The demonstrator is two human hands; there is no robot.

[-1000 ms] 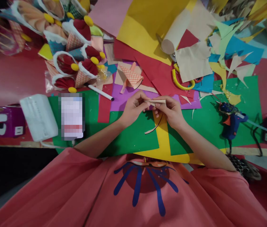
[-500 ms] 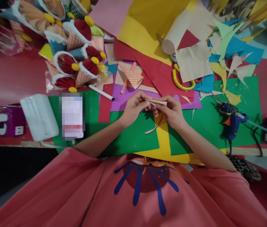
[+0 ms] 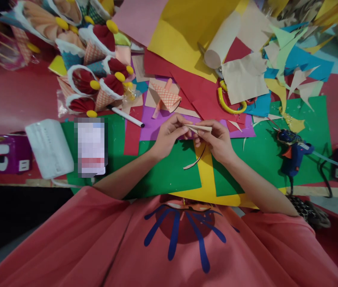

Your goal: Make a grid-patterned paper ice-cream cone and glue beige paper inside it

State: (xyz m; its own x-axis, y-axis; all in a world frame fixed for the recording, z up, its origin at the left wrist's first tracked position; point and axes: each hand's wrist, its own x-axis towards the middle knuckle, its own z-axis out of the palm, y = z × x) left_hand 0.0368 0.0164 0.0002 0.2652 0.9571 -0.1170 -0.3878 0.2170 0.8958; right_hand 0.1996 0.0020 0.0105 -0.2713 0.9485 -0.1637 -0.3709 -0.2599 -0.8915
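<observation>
A narrow beige folded piece (image 3: 199,128), paper or felt, is pinched between both hands over the purple sheet's front edge. My left hand (image 3: 171,133) grips its left end with thumb and fingers closed. My right hand (image 3: 217,137) holds the right end, thumb on the near side and fingers behind. Below my right hand a thin curled strip (image 3: 194,162) lies across the green and yellow sheets; whether it joins the held piece is hidden. Just beyond my hands lies a small orange checked cone (image 3: 166,95) on a beige scrap.
At the left are finished-looking cones with yellow dots (image 3: 112,87), a marker (image 3: 127,116), a phone (image 3: 91,147) and a white box-like device (image 3: 49,147). On the right lie yellow-handled scissors (image 3: 227,105), partly covered, a blue glue gun (image 3: 294,153) and felt scraps (image 3: 303,79).
The beige piece has tilted slightly, its right end looking a little wider between my fingers. Both hands otherwise stay in nearly the same place.
</observation>
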